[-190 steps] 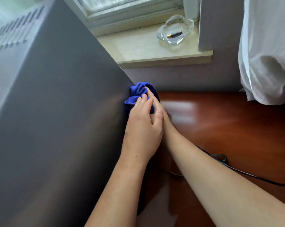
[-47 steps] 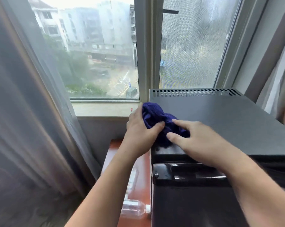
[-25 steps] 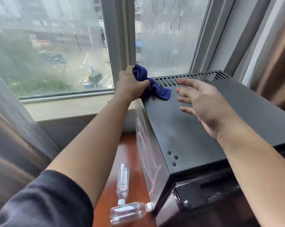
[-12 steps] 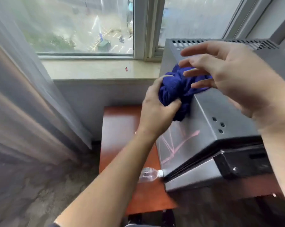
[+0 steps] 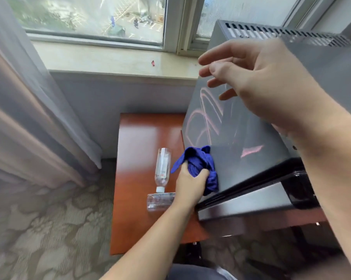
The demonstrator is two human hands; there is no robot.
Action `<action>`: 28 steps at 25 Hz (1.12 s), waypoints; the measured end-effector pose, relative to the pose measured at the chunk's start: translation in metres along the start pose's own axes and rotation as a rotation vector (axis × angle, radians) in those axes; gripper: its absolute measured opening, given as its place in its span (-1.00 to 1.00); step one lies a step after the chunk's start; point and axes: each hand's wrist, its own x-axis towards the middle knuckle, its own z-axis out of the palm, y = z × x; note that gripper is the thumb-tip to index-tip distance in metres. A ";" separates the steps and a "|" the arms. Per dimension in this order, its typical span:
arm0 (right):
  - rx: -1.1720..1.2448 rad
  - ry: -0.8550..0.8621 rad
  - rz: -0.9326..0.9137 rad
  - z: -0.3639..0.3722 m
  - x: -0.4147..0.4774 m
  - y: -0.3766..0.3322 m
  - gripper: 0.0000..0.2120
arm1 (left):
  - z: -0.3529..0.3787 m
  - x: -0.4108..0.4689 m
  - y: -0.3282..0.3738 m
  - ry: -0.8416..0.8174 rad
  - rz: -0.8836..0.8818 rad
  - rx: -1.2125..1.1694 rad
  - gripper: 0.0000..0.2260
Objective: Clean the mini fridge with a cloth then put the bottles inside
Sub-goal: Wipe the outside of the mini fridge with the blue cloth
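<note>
The black mini fridge [image 5: 249, 138] stands on a red-brown wooden table [image 5: 142, 138], its door shut. Pink marks streak its left side panel. My left hand [image 5: 190, 184] grips a bunched blue cloth [image 5: 200, 166] and presses it against the lower front part of that side panel. My right hand [image 5: 257, 81] hovers above the fridge's top left edge, fingers spread, holding nothing. Two clear plastic bottles lie on the table beside the fridge: one [image 5: 162, 168] points its cap toward me, the other [image 5: 160, 201] lies crosswise, partly behind my left wrist.
A window and pale sill [image 5: 110, 59] run behind the table. Sheer curtains [image 5: 29, 110] hang at the left. Patterned carpet [image 5: 49, 229] covers the floor. Vent slots [image 5: 281, 33] line the fridge's rear top.
My left hand has carried the cloth from the fridge's top edge down the left side panel to its lower front part. My right hand has come off the cloth and lifted.
</note>
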 end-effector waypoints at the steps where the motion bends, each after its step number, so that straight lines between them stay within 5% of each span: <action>1: -0.005 0.011 -0.005 0.001 -0.001 0.002 -0.83 | -0.001 0.005 0.000 -0.006 -0.022 -0.010 -0.67; 6: 0.134 0.095 0.024 -0.009 -0.001 0.007 -0.81 | -0.001 -0.030 0.030 0.007 0.062 -0.079 -0.69; 16: 0.005 0.174 -0.013 -0.035 -0.035 0.019 -0.82 | 0.003 -0.091 0.128 0.064 0.613 -0.107 -0.51; 23: -0.291 -0.014 -0.106 -0.030 -0.057 0.028 -0.78 | -0.004 0.035 0.139 0.083 0.434 -0.084 -0.58; 28: -0.189 -0.010 -0.048 -0.031 -0.053 0.027 -0.76 | 0.005 0.044 0.091 0.095 0.185 -0.057 -0.67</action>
